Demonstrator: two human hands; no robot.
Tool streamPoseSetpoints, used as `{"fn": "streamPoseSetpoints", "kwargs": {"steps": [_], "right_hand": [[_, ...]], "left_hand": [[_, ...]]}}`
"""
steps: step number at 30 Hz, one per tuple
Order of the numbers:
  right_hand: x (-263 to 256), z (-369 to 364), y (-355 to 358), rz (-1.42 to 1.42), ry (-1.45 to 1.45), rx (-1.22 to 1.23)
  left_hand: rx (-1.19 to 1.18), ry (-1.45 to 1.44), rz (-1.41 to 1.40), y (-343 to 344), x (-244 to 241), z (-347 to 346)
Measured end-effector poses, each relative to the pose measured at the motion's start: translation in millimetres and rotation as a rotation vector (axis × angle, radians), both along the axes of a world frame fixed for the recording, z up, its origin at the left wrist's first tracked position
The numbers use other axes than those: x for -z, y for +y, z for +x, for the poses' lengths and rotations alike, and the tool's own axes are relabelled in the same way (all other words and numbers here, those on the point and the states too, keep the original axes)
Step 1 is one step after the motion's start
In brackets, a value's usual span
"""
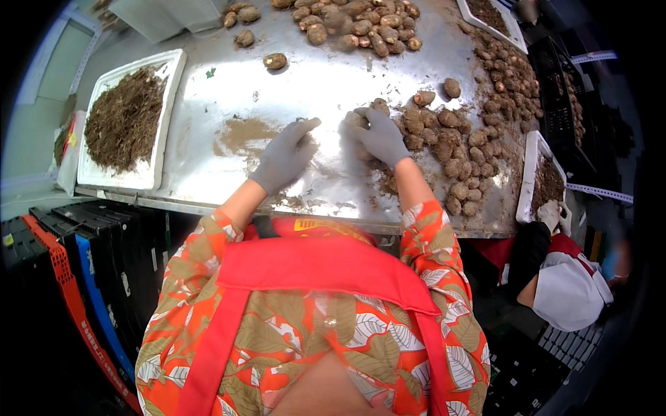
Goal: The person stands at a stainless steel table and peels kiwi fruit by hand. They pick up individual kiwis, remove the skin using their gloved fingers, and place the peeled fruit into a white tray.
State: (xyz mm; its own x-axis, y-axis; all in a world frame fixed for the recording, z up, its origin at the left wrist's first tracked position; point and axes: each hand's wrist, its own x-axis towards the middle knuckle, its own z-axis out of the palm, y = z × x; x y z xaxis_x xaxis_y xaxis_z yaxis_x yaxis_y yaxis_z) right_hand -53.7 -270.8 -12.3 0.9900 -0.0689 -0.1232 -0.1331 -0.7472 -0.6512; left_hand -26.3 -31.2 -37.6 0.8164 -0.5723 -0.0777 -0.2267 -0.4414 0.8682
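Both my hands wear grey gloves and are over a metal worktable (203, 140). My left hand (286, 157) is above the bare metal beside a brown soil smear, its fingers apart. A small dark bit shows behind its fingertips; I cannot tell what it is. My right hand (382, 136) has its thumb and fingers around a brown taro corm (356, 120), partly hidden by the glove. Just right of that hand lies a pile of small, soil-covered taro corms (450, 143). One more corm (380, 106) touches the pile's near-left edge, behind my knuckles.
On the left stands a white foam tray (158, 171) of brown peelings. Larger corms (359, 26) are heaped at the far side, with a single corm (274, 61) nearer. A co-worker's gloved hand (549, 214) is at another foam tray (526, 177). Stacked crates (88, 260) stand lower left.
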Motion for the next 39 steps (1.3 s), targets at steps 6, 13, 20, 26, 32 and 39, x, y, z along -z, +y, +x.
{"fn": "streamPoseSetpoints", "kwargs": {"steps": [6, 13, 20, 26, 32, 39], "right_hand": [[-26, -43, 15, 0.774, 0.003, 0.080], [-37, -76, 3, 1.038, -0.123, 0.290], [-41, -84, 21, 0.556, -0.374, 0.255], [-29, -67, 27, 0.440, -0.612, 0.230], [-11, -86, 29, 0.134, -0.530, -0.267], [-41, -77, 5, 0.579, -0.232, 0.084]], "left_hand": [[0.064, 0.204, -0.328, -37, -37, -15], [-0.004, 0.398, -0.438, -43, -62, -21], [0.005, 0.239, -0.379, -47, -68, -31], [-0.041, 0.121, -0.335, -48, -56, -27], [-0.240, 0.480, -0.692, -43, -74, -2], [-0.096, 0.510, -0.705, -38, -85, -14]]}}
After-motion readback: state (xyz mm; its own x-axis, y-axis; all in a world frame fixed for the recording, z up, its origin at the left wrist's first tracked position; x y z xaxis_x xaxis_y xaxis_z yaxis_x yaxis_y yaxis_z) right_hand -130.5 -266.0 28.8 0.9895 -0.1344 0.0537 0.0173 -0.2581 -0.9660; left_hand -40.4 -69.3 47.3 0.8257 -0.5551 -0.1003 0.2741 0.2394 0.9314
